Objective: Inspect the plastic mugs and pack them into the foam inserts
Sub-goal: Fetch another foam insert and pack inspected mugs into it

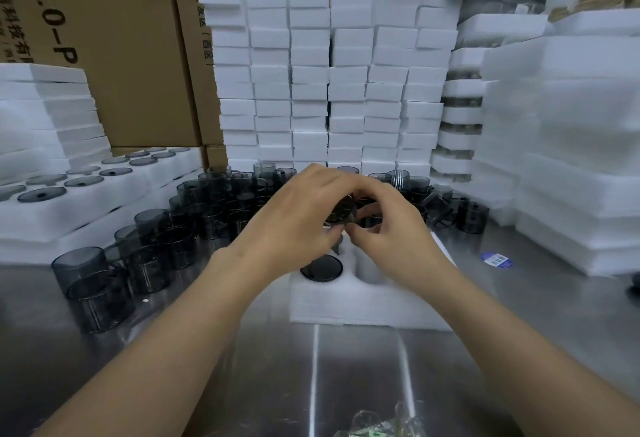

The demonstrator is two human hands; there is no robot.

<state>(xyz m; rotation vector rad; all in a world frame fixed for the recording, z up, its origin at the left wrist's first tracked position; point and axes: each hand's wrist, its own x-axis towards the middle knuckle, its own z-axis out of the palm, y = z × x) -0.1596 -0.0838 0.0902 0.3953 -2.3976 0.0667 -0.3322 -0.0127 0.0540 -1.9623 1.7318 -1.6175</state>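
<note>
Head view; left hand (301, 215) and right hand (391, 228) meet over the foam insert (346, 301); both grips grasp one dark translucent mug (341, 209), fingers curled round it from either side; the mug is in the air, just above the insert's far cavities, and mostly hidden by the fingers.

Insert lies on the steel desk (346, 367); a seated mug (321, 268) fills its near-left cavity.

Loose mugs (156, 239) crowd the desk to the left and behind the hands; filled foam trays (69, 208) stacked at far left; wall of foam blocks (329, 90) behind; cardboard boxes (121, 55) beyond; blue label (497, 260) on the desk at right.
</note>
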